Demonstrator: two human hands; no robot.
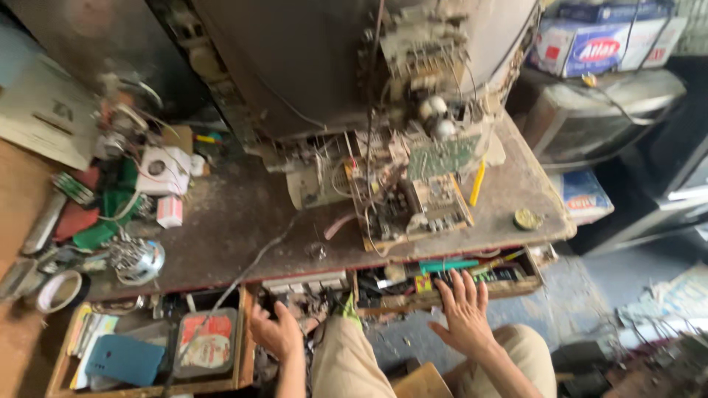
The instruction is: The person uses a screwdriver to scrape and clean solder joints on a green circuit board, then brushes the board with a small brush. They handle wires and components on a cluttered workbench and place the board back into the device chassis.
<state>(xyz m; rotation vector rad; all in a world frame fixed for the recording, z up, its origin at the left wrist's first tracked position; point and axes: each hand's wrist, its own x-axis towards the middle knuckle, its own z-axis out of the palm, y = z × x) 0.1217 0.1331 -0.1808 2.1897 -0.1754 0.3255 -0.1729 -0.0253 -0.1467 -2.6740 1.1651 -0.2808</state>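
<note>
The right hand [466, 311], fingers spread and grasping nothing, lay flat on the open right drawer [450, 284], whose long side ran left to right beneath the workbench [243, 221], while the left hand [276, 333], loosely curled and empty, hovered near the left drawer [151, 346].

Circuit board [413, 203] on workbench [243, 221], open drawers [472, 284] beneath, television [590, 118] right

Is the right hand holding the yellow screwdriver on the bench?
No, the right hand rests spread on the open drawer, while the yellow screwdriver lies untouched on the bench.
</note>
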